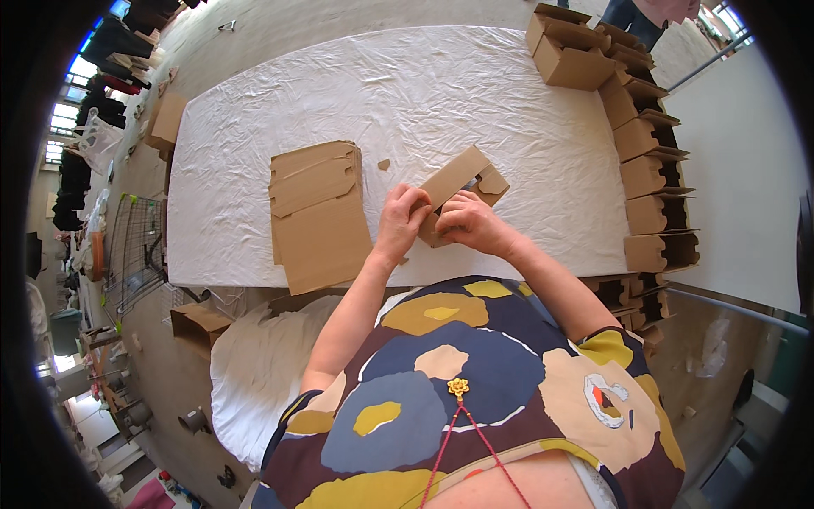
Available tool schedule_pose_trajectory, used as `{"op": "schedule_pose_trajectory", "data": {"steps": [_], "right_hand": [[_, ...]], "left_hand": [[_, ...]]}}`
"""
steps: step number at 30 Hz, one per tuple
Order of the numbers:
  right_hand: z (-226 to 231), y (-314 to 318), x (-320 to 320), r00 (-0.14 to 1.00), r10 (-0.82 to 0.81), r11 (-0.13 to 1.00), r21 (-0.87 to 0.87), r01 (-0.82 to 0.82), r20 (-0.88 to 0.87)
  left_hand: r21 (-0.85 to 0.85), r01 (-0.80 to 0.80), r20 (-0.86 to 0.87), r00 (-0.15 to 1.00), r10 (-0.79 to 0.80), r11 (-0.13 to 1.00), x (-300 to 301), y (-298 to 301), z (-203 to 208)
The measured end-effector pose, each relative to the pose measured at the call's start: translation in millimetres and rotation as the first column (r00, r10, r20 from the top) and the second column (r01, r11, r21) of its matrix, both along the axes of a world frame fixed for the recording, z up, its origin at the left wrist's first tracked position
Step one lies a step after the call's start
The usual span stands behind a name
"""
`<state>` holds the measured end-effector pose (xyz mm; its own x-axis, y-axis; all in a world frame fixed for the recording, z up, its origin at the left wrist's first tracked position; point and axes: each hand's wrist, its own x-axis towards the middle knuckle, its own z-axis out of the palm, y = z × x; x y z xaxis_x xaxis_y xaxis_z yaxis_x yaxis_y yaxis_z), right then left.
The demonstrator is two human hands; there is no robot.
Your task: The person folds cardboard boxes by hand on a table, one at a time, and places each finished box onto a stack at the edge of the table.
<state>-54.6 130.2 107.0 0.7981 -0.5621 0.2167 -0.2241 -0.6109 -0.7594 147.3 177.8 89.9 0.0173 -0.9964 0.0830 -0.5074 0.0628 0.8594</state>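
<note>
A small brown cardboard box (451, 180), partly folded into shape, lies at a slant on the white-covered table close to my body. My left hand (400, 219) pinches its left edge with curled fingers. On the near right side of the box, my right hand (471, 224) has its fingers bent and closed over the cardboard. A notched flap (491, 181) stands at the box's far right end, beside a dark gap. To the left of my left hand rests a stack of flat cardboard blanks (318, 216) with slots and tabs. My fingertips are partly hidden.
The table has a wrinkled white cloth (373, 85). Folded open boxes (643, 174) line its right edge, with more boxes (570, 55) at the far right corner. A cardboard scrap (384, 165) lies beyond my left hand. A wire rack (136, 254) stands off the left side.
</note>
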Motion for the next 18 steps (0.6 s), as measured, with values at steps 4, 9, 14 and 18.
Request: {"op": "schedule_pose_trajectory", "data": {"steps": [4, 9, 14, 18], "right_hand": [[5, 6, 5, 0.989, -0.146, 0.987, -0.072, 0.143, -0.032], [8, 18, 14, 0.922, -0.387, 0.871, -0.331, 0.364, -0.004], [-17, -4, -11, 0.761, -0.641, 0.764, -0.02, 0.645, 0.099], [-48, -25, -43, 0.558, -0.819, 0.558, -0.038, 0.829, 0.133]], "left_hand": [[-0.061, -0.079, -0.069, 0.995, 0.075, 0.995, -7, 2, 3], [-0.033, -0.077, -0.114, 0.991, 0.073, 0.996, -3, 4, -5], [0.07, -0.001, -0.311, 0.95, 0.023, 0.998, 12, -3, -20], [0.09, -0.006, 0.198, 0.98, -0.012, 0.996, -3, -5, 22]]}}
